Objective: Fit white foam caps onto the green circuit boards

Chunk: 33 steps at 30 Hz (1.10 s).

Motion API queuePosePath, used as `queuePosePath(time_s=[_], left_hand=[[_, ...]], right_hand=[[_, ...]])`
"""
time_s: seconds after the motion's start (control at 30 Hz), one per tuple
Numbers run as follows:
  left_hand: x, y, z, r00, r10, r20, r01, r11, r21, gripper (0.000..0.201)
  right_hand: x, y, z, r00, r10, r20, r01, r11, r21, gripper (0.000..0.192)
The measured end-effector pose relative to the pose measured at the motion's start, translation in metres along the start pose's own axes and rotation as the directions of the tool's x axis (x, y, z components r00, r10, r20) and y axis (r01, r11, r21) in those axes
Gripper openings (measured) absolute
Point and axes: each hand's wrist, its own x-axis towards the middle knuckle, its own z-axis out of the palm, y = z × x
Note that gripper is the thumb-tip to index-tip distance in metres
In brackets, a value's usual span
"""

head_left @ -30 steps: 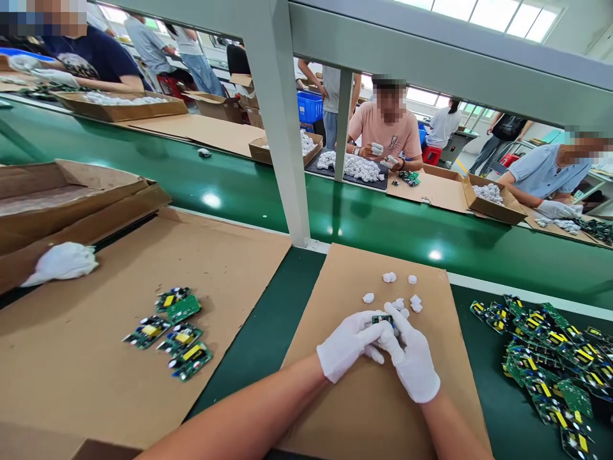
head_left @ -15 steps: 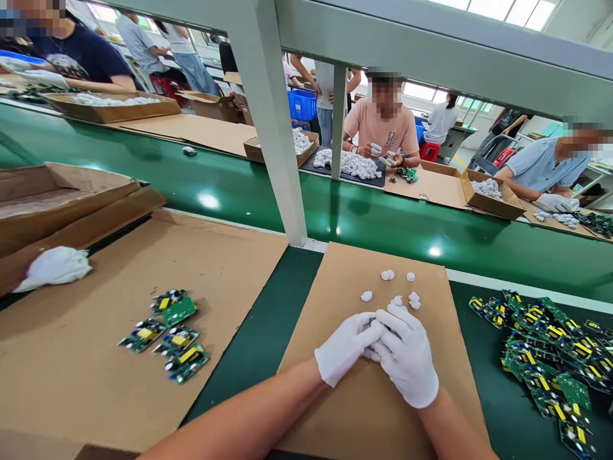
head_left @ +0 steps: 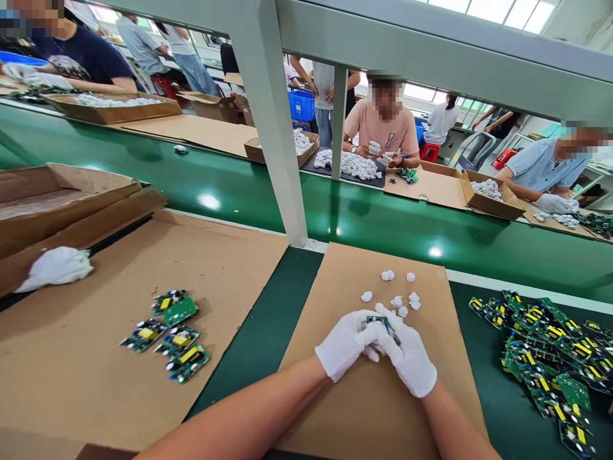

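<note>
Both my hands wear white gloves and meet over a cardboard sheet [head_left: 335, 421]. My left hand [head_left: 343, 344] is closed around a small green circuit board [head_left: 377, 320], mostly covered by fingers. My right hand [head_left: 407, 351] grips the same board from the other side, its thumb across the front. Just beyond my fingertips lie several small white lumps [head_left: 396, 302], too small to name exactly. Right of the sheet spreads a heap of circuit boards [head_left: 546, 358] with yellow and blue parts. Several more circuit boards [head_left: 179, 338] lie on another cardboard sheet [head_left: 86, 364] to the left.
A grey metal post [head_left: 280, 147] rises behind the sheet, beside a green conveyor belt [head_left: 383, 223]. At far left stand an open cardboard box [head_left: 71, 217] and a crumpled white cloth [head_left: 57, 266]. Across the belt, several people sit with boxes of white pieces.
My right hand has shifted down and its fingers have turned, so more of the board shows. On the far belt, a small item has moved slightly left.
</note>
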Motion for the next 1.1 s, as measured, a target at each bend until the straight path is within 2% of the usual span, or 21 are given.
queuePosePath(time_s=[0.13,0.23,0.37,0.43,0.57,0.63,0.83,1.0,1.1], left_hand=[[0.001,0.001,-0.001,0.989,0.020,0.147,-0.016,1.000,-0.026,0.034],[0.001,-0.001,-0.003,0.990,0.037,0.136,-0.040,0.999,0.014,0.037],[0.000,-0.002,-0.003,0.997,0.011,0.081,-0.011,1.000,0.000,0.043],[0.000,0.001,-0.003,0.994,-0.027,0.109,0.033,0.998,-0.055,0.043],[-0.001,0.008,-0.003,0.975,-0.083,0.206,0.133,0.962,-0.240,0.033],[-0.001,0.008,-0.003,0.974,-0.097,0.204,0.154,0.947,-0.283,0.033],[-0.001,-0.002,-0.003,0.982,-0.094,0.162,0.139,0.946,-0.294,0.036],[0.001,-0.007,-0.001,0.994,-0.061,0.086,0.082,0.959,-0.271,0.029],[0.001,-0.005,0.001,0.995,-0.057,0.077,0.073,0.971,-0.226,0.029]], right_hand=[[0.002,-0.009,-0.003,0.993,0.118,0.014,-0.118,0.967,0.224,0.047],[0.001,-0.015,-0.003,0.981,0.185,0.058,-0.194,0.917,0.349,0.052],[0.001,-0.014,-0.003,0.978,0.200,0.050,-0.206,0.932,0.297,0.054],[0.001,-0.011,-0.004,0.980,0.194,0.033,-0.196,0.942,0.274,0.054],[0.002,-0.007,-0.006,0.985,0.170,0.008,-0.163,0.929,0.331,0.054],[0.002,-0.006,-0.007,0.989,0.151,0.011,-0.145,0.926,0.348,0.054],[0.001,-0.006,-0.006,0.990,0.129,0.051,-0.138,0.951,0.275,0.057],[0.001,-0.005,-0.001,0.992,0.108,-0.067,-0.110,0.994,-0.017,0.051],[0.000,-0.006,-0.003,0.994,0.091,-0.058,-0.092,0.996,-0.014,0.052]])
